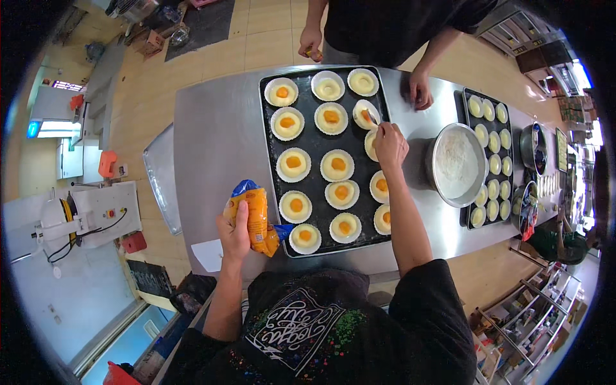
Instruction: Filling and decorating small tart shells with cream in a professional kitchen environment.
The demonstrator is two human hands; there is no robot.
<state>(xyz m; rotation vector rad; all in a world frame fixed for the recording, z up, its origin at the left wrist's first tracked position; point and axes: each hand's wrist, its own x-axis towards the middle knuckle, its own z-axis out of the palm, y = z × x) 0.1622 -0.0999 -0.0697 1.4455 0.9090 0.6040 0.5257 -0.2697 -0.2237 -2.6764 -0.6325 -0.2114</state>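
My left hand is wrapped round a soft orange-and-blue plastic bag, held beside the left near corner of a black baking tray. In my right hand is a spoon, its tip at a paper cup of pale dough in the tray's right column. Orange filling shows at the spoon tip. Most other cups, such as this filled dough cup, carry an orange dollop in the middle. Two at the far end, including one plain dough cup, show only a hollow. My right hand partly hides a cup below it.
A metal bowl with whitish powder stands right of the tray. Beyond it lies a second black tray of pale dough pieces. Across the steel table stands another person, one hand on the table edge.
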